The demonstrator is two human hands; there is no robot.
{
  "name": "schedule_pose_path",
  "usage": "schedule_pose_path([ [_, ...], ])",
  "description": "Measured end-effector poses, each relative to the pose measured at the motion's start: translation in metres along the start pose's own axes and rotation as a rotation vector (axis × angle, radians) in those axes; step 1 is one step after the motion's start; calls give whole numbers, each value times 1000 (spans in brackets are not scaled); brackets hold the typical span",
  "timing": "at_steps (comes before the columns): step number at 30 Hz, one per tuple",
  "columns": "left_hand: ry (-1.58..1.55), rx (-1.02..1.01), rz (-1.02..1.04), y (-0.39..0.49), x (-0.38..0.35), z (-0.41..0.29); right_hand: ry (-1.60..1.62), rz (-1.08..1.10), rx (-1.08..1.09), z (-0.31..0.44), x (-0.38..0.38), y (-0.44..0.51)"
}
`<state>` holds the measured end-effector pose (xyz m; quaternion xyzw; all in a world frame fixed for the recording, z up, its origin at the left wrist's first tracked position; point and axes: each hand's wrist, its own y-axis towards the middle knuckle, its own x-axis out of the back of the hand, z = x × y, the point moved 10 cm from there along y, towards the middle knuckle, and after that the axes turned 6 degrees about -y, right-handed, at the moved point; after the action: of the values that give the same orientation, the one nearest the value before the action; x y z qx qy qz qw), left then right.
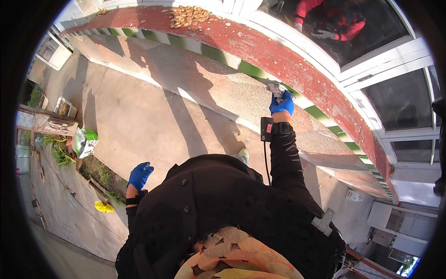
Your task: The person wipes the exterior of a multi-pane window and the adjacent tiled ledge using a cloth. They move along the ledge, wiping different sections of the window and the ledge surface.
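My right hand (283, 103), in a blue glove, grips a crumpled pale cloth (277, 89). The cloth lies against the band of green and white squares (219, 56) just under the red window ledge (278, 59). A small black box (267, 129) with a cable is strapped by that wrist. My left hand (140, 175), also blue-gloved, hangs at my side over the concrete floor. Its fingers look slightly curled, and nothing shows in it.
Seeds or nuts (190, 16) are heaped on the ledge. Behind the window glass (348, 31) a person in red sleeves and pale gloves is visible. To the left are potted plants (62, 150), a green-and-white bag (86, 143) and a yellow bag (104, 206). A white jug (354, 196) stands at right.
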<state>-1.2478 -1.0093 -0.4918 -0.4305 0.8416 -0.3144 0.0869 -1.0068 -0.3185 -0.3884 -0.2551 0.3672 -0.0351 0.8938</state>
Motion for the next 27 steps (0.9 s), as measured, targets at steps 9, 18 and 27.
schedule_pose_path([
  [9, 103, -53, -87, -1, 70, 39, -22, -39, 119, 51, 31, 10],
  [18, 198, 9, -142, -9, 69, 38, -32, 120, -168, -110, -100, -37],
  [27, 135, 129, -119, 16, 113, 24, 86, 205, -436, -260, -217, -97],
])
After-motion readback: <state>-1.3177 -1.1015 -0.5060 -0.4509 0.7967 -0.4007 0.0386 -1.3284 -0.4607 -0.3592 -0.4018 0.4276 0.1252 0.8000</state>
